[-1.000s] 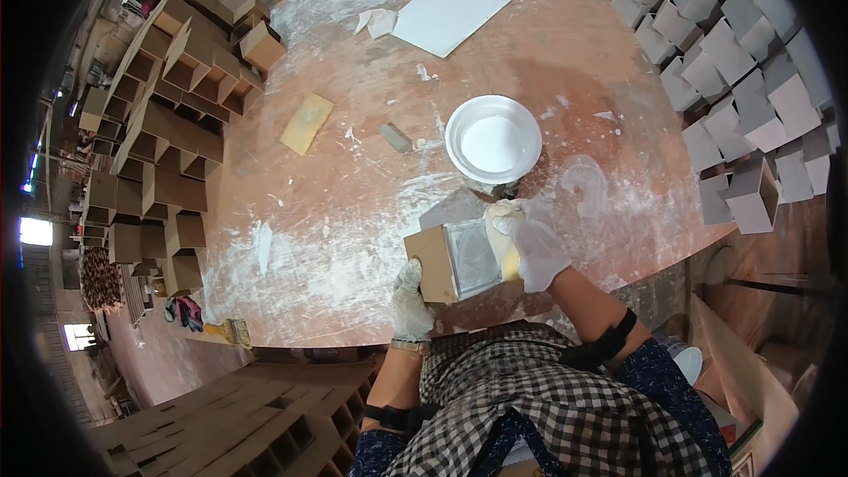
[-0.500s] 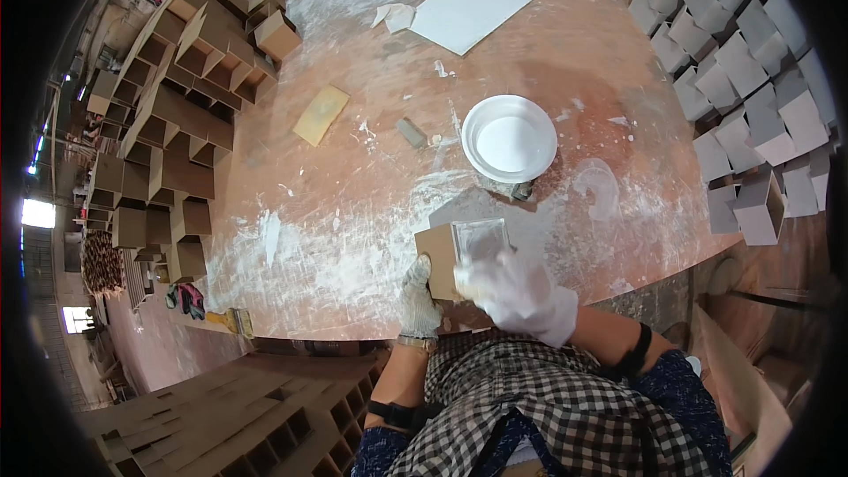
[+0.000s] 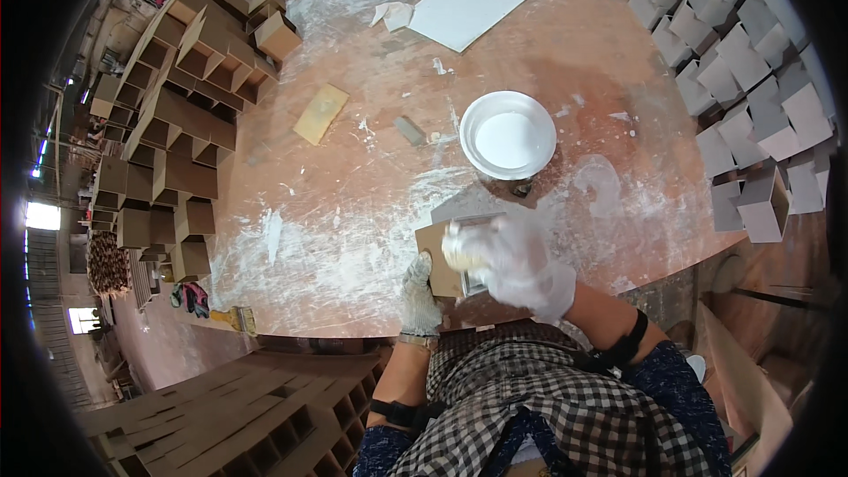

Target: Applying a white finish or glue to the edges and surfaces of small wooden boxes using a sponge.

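A small brown box (image 3: pixel 434 241) with a wet-looking pale face stands at the near edge of the worktable. My left hand (image 3: pixel 420 296), in a knitted white glove, grips its left side with the thumb on the brown panel. Over the pale face is my right hand (image 3: pixel 508 265), in a whitish glove and smeared by motion. Its fingers look closed around something pale yellowish, too blurred to name. The hand covers much of that face. Just beyond the box sits a white bowl (image 3: pixel 509 135) with white liquid in it.
On the table (image 3: pixel 327 238), streaked white, lie a yellowish flat pad (image 3: pixel 321 114), a small grey block (image 3: pixel 410 131) and a white sheet (image 3: pixel 480 3). A brush (image 3: pixel 237 319) rests at the near left edge. Brown boxes (image 3: pixel 190 168) stack up left, grey-white ones (image 3: pixel 742 115) right.
My right hand has moved slightly up and left across the box's pale face, covering its upper part and baring some of its lower edge. My left hand keeps its grip.
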`<state>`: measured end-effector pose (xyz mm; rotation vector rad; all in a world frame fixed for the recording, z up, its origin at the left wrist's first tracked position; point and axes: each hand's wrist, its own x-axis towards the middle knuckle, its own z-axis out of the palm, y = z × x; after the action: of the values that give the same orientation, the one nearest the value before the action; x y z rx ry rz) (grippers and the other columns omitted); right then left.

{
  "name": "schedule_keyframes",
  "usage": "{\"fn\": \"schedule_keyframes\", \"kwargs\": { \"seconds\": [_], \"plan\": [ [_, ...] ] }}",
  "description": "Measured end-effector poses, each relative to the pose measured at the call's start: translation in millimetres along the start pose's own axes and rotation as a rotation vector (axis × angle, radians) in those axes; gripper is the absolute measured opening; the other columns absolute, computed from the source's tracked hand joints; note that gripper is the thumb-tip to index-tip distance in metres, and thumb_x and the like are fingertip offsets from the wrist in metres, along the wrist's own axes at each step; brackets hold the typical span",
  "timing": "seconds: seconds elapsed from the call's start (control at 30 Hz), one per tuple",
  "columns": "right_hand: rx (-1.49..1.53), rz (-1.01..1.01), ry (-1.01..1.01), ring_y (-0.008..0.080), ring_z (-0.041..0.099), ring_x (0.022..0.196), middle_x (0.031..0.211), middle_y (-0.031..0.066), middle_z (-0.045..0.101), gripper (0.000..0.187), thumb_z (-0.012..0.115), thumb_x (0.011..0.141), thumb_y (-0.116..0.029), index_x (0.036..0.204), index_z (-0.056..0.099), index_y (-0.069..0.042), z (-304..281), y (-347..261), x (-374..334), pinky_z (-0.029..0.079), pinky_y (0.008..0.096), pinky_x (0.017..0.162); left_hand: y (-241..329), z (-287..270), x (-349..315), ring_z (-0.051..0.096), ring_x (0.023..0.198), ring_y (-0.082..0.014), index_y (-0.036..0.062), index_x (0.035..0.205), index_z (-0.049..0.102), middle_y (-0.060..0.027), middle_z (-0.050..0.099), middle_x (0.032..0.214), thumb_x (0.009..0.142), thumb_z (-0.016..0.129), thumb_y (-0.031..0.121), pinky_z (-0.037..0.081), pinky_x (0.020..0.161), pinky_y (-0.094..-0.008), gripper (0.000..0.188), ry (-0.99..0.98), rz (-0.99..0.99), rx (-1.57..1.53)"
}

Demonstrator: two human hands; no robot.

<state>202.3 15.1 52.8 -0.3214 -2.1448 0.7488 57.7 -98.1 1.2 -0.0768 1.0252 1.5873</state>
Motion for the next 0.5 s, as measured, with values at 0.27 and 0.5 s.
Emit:
{"fn": "schedule_keyframes", "kwargs": {
  "seconds": [0.27,0.5],
  "plan": [
    [-0.4,0.017,-0.234,0.0144,0.058,0.069,0.089,-0.0019,0.064,0.02,0.061,0.075,-0.015,0.092,0.069,-0.016,-39.2,-33.0,-57.3,0.047,0.0301,0.05,-15.1,-44.3,18.7,0.059,0.105,-0.0266,0.0003,0.123,0.051,-0.0141,0.057,0.118,0.093,0.054,0.033,0.051,0.09,-0.0409,0.044,-0.014,-0.023,0.05],
    [-0.436,0.207,0.096,0.0184,0.063,0.075,0.092,0.0008,0.069,0.024,0.062,0.075,-0.01,0.096,0.069,-0.018,-41.7,6.5,-44.5,0.05,0.0317,0.062,-8.3,-42.4,13.6,0.06,0.099,-0.0225,0.0005,0.121,0.052,-0.0108,0.059,0.113,0.091,0.059,0.032,0.053,0.084,-0.0365,0.044,0.035,0.033,0.055]
  ]
}}
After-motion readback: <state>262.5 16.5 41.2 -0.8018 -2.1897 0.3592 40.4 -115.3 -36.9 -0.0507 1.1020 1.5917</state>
